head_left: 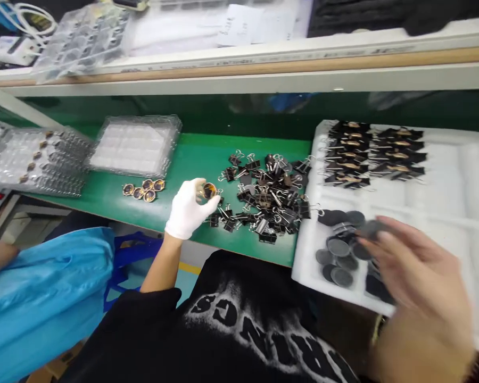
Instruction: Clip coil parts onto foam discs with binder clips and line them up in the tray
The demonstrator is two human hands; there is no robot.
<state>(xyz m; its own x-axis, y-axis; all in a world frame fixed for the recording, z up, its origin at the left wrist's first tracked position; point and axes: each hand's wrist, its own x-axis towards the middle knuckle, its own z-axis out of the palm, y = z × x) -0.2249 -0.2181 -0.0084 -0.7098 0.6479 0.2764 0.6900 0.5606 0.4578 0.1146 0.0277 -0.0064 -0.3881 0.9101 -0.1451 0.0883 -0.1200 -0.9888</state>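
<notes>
My left hand (189,207), in a white glove, pinches a small round gold-rimmed part (209,190) with a dark centre, above the green table. Just right of it lies a heap of black binder clips (269,197). My bare right hand (419,266), smeared by motion, grips a dark grey disc (373,230) between thumb and fingers. Below that disc, loose grey discs (339,247) lie in a compartment of the white foam tray (443,207). Several more gold-rimmed round parts (143,190) rest on the table left of my gloved hand.
Clipped assemblies (349,154) stand in two columns at the foam tray's back. Clear plastic trays (135,143) lie at the left, with a stack of moulded trays (43,159) beyond. A shelf edge (239,74) runs across the back. A person's blue sleeve (51,287) is at lower left.
</notes>
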